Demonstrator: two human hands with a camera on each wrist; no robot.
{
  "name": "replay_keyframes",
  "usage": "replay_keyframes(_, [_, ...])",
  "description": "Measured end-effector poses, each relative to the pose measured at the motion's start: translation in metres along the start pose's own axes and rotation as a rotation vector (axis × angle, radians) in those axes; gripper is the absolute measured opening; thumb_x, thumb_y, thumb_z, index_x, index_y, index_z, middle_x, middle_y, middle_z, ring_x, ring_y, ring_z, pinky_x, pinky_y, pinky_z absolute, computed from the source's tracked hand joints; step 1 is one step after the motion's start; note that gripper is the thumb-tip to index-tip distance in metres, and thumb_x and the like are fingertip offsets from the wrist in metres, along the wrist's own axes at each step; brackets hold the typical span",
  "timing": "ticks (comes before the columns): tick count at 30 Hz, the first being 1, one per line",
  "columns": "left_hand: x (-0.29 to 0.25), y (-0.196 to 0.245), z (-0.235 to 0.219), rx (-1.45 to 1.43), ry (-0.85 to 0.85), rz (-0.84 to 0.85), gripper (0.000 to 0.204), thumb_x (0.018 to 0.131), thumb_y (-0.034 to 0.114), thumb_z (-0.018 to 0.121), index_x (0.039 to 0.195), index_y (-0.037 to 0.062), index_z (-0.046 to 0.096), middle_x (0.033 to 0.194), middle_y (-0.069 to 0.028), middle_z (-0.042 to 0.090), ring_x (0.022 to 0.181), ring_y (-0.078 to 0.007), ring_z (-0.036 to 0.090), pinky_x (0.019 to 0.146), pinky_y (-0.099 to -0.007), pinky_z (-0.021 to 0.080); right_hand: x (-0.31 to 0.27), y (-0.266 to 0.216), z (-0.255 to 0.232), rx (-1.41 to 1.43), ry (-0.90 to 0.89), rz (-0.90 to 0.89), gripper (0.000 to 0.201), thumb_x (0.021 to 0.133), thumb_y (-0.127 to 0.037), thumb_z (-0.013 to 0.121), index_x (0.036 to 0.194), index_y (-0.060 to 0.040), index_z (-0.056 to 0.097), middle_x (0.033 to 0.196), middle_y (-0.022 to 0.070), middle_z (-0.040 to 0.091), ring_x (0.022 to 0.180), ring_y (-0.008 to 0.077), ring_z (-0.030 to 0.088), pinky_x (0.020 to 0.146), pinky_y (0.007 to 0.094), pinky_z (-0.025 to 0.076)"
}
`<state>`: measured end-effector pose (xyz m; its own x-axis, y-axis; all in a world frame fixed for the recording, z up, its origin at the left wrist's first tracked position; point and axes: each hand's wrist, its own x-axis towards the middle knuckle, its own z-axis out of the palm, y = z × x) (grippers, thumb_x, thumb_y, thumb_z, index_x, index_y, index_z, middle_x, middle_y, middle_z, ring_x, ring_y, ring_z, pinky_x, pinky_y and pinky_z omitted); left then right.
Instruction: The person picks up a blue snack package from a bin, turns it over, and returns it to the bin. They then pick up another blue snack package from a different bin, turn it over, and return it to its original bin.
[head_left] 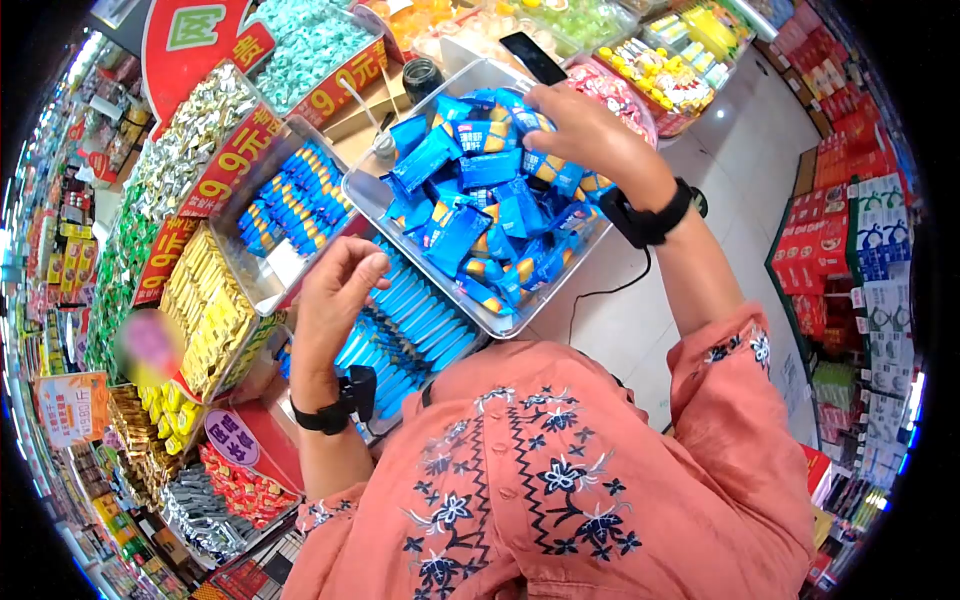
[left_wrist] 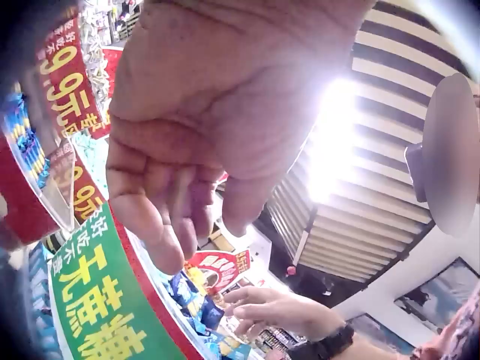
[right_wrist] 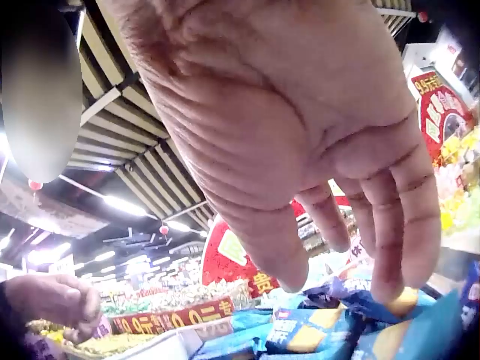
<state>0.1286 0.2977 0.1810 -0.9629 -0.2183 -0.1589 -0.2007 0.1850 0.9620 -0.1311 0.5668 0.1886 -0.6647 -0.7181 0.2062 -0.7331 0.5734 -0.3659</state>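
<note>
A clear plastic bin (head_left: pixel 497 322) heaped with blue snack packets (head_left: pixel 470 200) sits tilted on the display in front of me. My right hand (head_left: pixel 560 110) reaches over the far side of the heap. In the right wrist view, the right hand (right_wrist: pixel 337 251) hangs its fingers down onto the blue packets (right_wrist: pixel 322 330) without curling round any. My left hand (head_left: pixel 350 275) hovers to the left of the bin with loosely curled fingers and holds nothing. In the left wrist view, the left hand (left_wrist: pixel 199 225) shows an empty palm. Both wrists wear black bands.
A black phone (head_left: pixel 532 57) lies at the bin's far edge. Neighbouring bins hold more blue packets (head_left: pixel 290 205), gold packets (head_left: pixel 205 300) and silver sweets (head_left: pixel 195 130), with red price signs (head_left: pixel 235 160). Tiled floor (head_left: pixel 740 160) and stocked shelves (head_left: pixel 850 230) lie to the right.
</note>
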Motion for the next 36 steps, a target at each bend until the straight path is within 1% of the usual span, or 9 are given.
replay_keyframes(3, [-0.012, -0.005, 0.008, -0.006, -0.004, -0.058, 0.021, 0.1, 0.027, 0.062, 0.107, 0.007, 0.061, 0.095, -0.0013, 0.066, 0.082, -0.0097, 0.065, 0.067, -0.0218, 0.046, 0.012, -0.004, 0.005, -0.082, -0.14, 0.084, 0.057, 0.081, -0.025, 0.072, 0.132, -0.0059, 0.055, 0.115, 0.0248, 0.062, 0.107, 0.0425, 0.061, 0.091, 0.0471, 0.05])
replay_keyframes(7, [-0.025, -0.008, 0.015, -0.01, -0.005, -0.091, 0.023, 0.1, 0.028, 0.063, 0.108, 0.0067, 0.061, 0.095, -0.0018, 0.067, 0.083, -0.0101, 0.066, 0.066, -0.0224, 0.047, 0.019, -0.002, 0.013, -0.188, -0.179, 0.034, 0.052, 0.08, -0.022, 0.072, 0.124, -0.0046, 0.053, 0.108, 0.0243, 0.063, 0.103, 0.0423, 0.062, 0.085, 0.0493, 0.051])
replay_keyframes(16, [-0.038, -0.021, 0.025, -0.047, -0.003, -0.171, 0.026, 0.1, 0.031, 0.063, 0.107, 0.0063, 0.06, 0.094, -0.0036, 0.068, 0.082, -0.0108, 0.066, 0.066, -0.0238, 0.048, 0.021, 0.01, -0.005, 0.066, -0.033, 0.019, 0.042, 0.079, -0.015, 0.066, 0.118, -0.0033, 0.055, 0.094, 0.0239, 0.066, 0.087, 0.0409, 0.064, 0.074, 0.0469, 0.05])
replay_keyframes(20, [-0.033, -0.021, 0.023, -0.086, -0.012, -0.175, 0.026, 0.1, 0.032, 0.062, 0.106, 0.0063, 0.06, 0.095, -0.004, 0.068, 0.083, -0.0118, 0.066, 0.066, -0.0249, 0.049, 0.005, -0.015, -0.054, 0.461, -0.091, 0.269, 0.036, 0.084, -0.014, 0.064, 0.118, -0.0043, 0.057, 0.082, 0.0042, 0.06, 0.071, 0.012, 0.061, 0.059, 0.0278, 0.05])
replay_keyframes(24, [-0.025, -0.009, 0.023, -0.214, -0.047, -0.095, 0.028, 0.101, 0.031, 0.061, 0.109, 0.0053, 0.059, 0.1, -0.0069, 0.068, 0.085, -0.0142, 0.067, 0.067, -0.0262, 0.05, -0.019, -0.047, -0.061, 1.033, -0.077, 0.23, 0.033, 0.09, -0.012, 0.062, 0.121, -0.001, 0.054, 0.09, 0.0053, 0.061, 0.07, 0.0113, 0.062, 0.059, 0.0251, 0.054])
replay_keyframes(29, [-0.023, 0.022, 0.03, -0.484, -0.05, 0.072, 0.03, 0.102, 0.028, 0.058, 0.117, 0.0024, 0.058, 0.107, -0.0106, 0.067, 0.089, -0.0162, 0.068, 0.069, -0.0272, 0.053, -0.041, -0.12, -0.033, 1.106, 0.028, 0.223, 0.037, 0.089, -0.005, 0.063, 0.124, -0.0022, 0.053, 0.093, 0.008, 0.06, 0.077, 0.0135, 0.066, 0.065, 0.0267, 0.057])
replay_keyframes(32, [-0.022, 0.024, 0.033, -0.567, -0.056, 0.119, 0.035, 0.104, 0.027, 0.055, 0.127, 0.0012, 0.053, 0.121, -0.0151, 0.063, 0.1, -0.0197, 0.067, 0.075, -0.0306, 0.056, -0.052, -0.157, -0.004, 0.921, 0.154, 0.177, 0.037, 0.086, 0.0, 0.063, 0.122, -0.0057, 0.056, 0.099, 0.0034, 0.057, 0.079, 0.0076, 0.059, 0.068, 0.0268, 0.051])
replay_keyframes(35, [-0.023, 0.012, 0.029, -0.74, -0.082, 0.132, 0.041, 0.105, 0.033, 0.052, 0.132, 0.0016, 0.051, 0.12, -0.0115, 0.063, 0.105, -0.0196, 0.065, 0.08, -0.0339, 0.056, -0.057, -0.188, 0.02, 0.41, 0.33, -0.248, 0.04, 0.079, 0.005, 0.068, 0.116, -0.0074, 0.06, 0.102, 0.0095, 0.058, 0.092, 0.0235, 0.059, 0.077, 0.0348, 0.051])
replay_keyframes(36, [-0.025, 0.008, 0.025, -0.779, -0.071, 0.125, 0.042, 0.105, 0.033, 0.053, 0.132, 0.0021, 0.051, 0.12, -0.0099, 0.063, 0.105, -0.0183, 0.064, 0.081, -0.0349, 0.056, -0.06, -0.197, 0.029, 0.419, 0.337, -0.311, 0.045, 0.075, 0.006, 0.07, 0.116, -0.0088, 0.061, 0.106, 0.0126, 0.058, 0.099, 0.0318, 0.057, 0.082, 0.0378, 0.05])
